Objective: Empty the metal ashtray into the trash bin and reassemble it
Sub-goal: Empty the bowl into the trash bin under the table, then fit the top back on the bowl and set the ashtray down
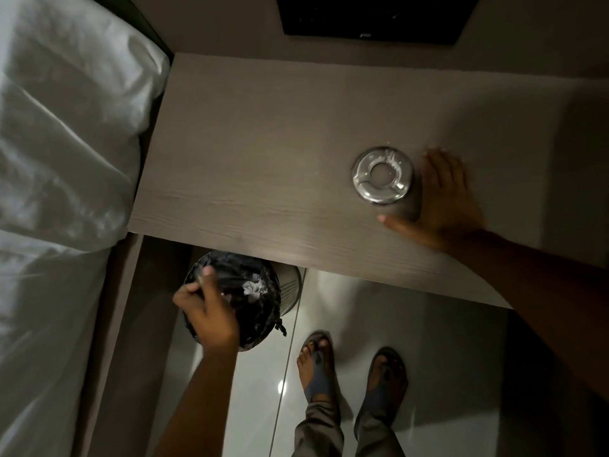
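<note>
The round metal ashtray (pixel 382 175), shiny with a hole in its lid, stands on the wooden desk (pixel 263 166) toward the right. My right hand (pixel 441 199) lies just to its right with fingers spread, thumb below the ashtray, not gripping it. Below the desk's front edge sits the trash bin (pixel 250 298), lined with a black bag holding crumpled paper. My left hand (pixel 206 311) is closed on the bin's near-left rim and bag edge.
A bed with white sheets (pixel 59 159) fills the left side. A black panel (pixel 369 18) hangs on the wall above the desk. My two feet in sandals (pixel 349 371) stand on the glossy tile floor right of the bin.
</note>
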